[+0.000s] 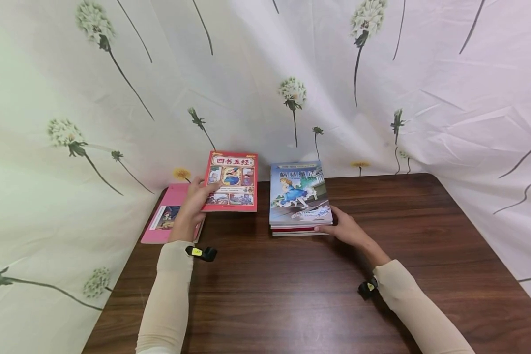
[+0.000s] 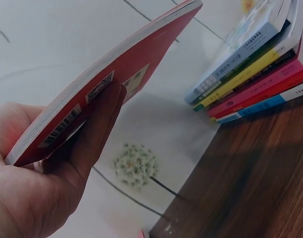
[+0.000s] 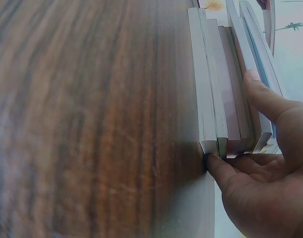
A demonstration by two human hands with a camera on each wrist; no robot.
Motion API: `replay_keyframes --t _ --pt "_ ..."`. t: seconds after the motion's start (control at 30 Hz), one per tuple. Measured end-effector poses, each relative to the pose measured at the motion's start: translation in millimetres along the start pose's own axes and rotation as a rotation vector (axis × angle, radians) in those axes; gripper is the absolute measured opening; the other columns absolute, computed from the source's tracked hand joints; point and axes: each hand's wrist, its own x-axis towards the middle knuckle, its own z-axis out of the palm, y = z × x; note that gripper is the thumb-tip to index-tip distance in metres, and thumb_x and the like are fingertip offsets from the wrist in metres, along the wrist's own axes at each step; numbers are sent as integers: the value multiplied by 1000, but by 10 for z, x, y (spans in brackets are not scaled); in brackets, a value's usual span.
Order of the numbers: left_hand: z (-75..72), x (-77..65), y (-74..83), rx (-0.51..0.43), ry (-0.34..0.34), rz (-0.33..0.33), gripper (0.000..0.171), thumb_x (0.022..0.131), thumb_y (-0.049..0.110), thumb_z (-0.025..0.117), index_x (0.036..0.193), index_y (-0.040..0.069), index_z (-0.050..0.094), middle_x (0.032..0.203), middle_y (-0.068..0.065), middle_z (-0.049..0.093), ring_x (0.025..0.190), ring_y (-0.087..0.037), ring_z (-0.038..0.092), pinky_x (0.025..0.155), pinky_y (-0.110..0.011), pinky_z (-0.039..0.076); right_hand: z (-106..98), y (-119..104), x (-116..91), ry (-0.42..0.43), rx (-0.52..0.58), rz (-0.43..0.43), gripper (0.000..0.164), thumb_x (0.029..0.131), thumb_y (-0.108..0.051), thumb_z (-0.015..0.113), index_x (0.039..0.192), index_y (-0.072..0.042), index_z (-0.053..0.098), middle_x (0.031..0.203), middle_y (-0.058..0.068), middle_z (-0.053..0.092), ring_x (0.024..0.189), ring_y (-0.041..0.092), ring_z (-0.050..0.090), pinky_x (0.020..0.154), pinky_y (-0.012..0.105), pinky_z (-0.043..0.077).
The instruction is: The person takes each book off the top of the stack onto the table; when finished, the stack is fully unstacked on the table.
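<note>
My left hand [image 1: 195,197] holds a red comic-style book [image 1: 243,195] raised above the table, thumb on the front cover. In the left wrist view, the fingers lie under the back cover, beside its barcode. A stack of books [image 1: 297,196] stands at the back of the table, topped by a blue picture-cover storybook. At the stack's near right corner is my right hand [image 1: 348,229]. In the right wrist view the thumb lies along the page edges and the bent fingers [image 3: 225,171] press round the corner. A pink book [image 1: 159,235] lies partly behind the left forearm.
The dark wooden table [image 1: 265,295] meets a white curtain [image 1: 248,73] with dandelion prints along its back edge. Coloured spines of the stack [image 2: 255,74] face left in the left wrist view. Small black devices are strapped at both wrists.
</note>
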Motion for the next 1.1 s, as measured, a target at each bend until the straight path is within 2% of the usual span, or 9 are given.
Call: replay_keyframes --t 0.2,0.43,0.57,0.7,0.83,0.97,1.1 --pt "-69 31 -64 -15 9 -9 42 106 24 67 138 13 41 107 0 67 82 -8 75 72 -26 66 1 4 6 -2 4 2 97 94 -44 82 165 -1 33 148 23 61 137 38 56 119 61 42" --pt "-116 69 -157 -9 11 -18 45 106 23 66 140 13 39 105 2 67 81 -7 74 72 -26 65 8 -3 10 -4 11 -4 96 94 -42 83 166 -2 33 148 23 62 137 38 57 118 60 44" --pt "-136 92 -232 3 16 -29 52 106 24 67 146 11 38 105 3 68 82 -7 74 72 -26 65 16 3 16 -8 11 -8 96 94 -42 82 166 -2 32 149 22 61 137 37 57 118 60 44" --pt "-132 100 -304 21 30 -47 59 105 25 68 152 8 36 105 3 66 82 -7 73 71 -26 65 13 8 13 -9 9 -5 97 94 -43 82 166 -2 31 148 22 62 137 37 57 118 61 44" --pt "-118 109 -376 38 35 -52 52 105 22 67 145 8 37 100 1 67 78 -8 73 67 -26 64 6 8 9 -6 8 -1 97 94 -44 82 166 -2 31 147 23 62 136 38 58 118 61 44" --pt "-108 136 -451 42 32 -53 44 106 21 66 135 11 35 103 -1 65 77 -9 74 67 -26 64 5 12 8 -5 7 -1 97 95 -44 81 166 -2 31 149 23 61 136 38 57 118 61 44" --pt "-92 168 -536 62 31 -60 49 106 21 64 141 11 31 107 -3 66 78 -8 74 69 -26 65 7 19 3 -2 3 2 97 95 -44 81 166 -2 31 148 23 61 136 37 57 118 61 44"
